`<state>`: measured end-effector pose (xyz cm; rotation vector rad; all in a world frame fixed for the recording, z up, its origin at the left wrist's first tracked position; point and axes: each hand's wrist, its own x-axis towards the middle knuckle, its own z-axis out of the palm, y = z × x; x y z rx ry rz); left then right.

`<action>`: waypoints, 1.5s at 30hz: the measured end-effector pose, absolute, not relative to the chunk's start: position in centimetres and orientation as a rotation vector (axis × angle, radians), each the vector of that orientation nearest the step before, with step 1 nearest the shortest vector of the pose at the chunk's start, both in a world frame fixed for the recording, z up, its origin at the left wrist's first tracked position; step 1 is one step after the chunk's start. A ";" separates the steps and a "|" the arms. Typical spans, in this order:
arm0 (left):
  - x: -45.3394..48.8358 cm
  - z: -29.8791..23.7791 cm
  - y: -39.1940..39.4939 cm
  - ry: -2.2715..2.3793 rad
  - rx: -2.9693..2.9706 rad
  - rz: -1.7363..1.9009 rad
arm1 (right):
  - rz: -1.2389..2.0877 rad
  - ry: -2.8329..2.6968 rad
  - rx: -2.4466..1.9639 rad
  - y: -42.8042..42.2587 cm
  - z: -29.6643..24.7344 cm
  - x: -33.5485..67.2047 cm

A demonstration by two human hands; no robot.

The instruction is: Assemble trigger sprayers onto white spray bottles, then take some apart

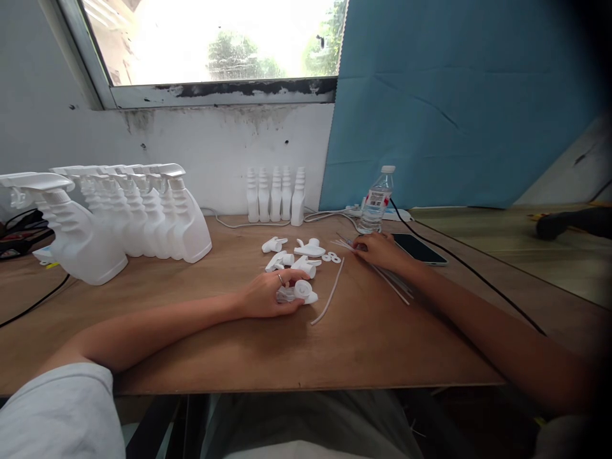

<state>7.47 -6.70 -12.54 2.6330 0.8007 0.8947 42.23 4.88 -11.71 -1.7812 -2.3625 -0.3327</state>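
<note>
My left hand [262, 294] is closed around a white spray trigger head [303, 291], with its round cap opening facing up. Several more trigger heads [308, 247] lie just beyond that hand, beside a few small white ring washers [331, 257]. Farther right, my right hand [380, 248] rests low over a bundle of thin white plastic tubes [394, 285], its fingertips pinched together at them. Part of the bundle is hidden under the palm. A single slightly bent tube [328, 293] lies on the table between my hands.
White spray bottles [186, 223] with trigger heads stand in a row at left. Several small white bottles [276, 196] without heads stand by the wall. Near my right hand are a clear water bottle [377, 204], a phone [421, 248] and a black cable [473, 273].
</note>
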 end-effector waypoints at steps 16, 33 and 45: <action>7.5 -12.2 -6.8 0.868 2.599 0.802 | -0.335 -2.123 -1.737 3.9 -10.8 41.4; 7.6 -12.4 -6.4 0.844 2.592 0.842 | 0.854 -1.881 -0.927 -3.3 -8.4 33.4; 7.6 -12.4 -6.3 0.810 2.581 0.847 | 1.132 -2.034 -0.895 -3.7 -10.4 32.0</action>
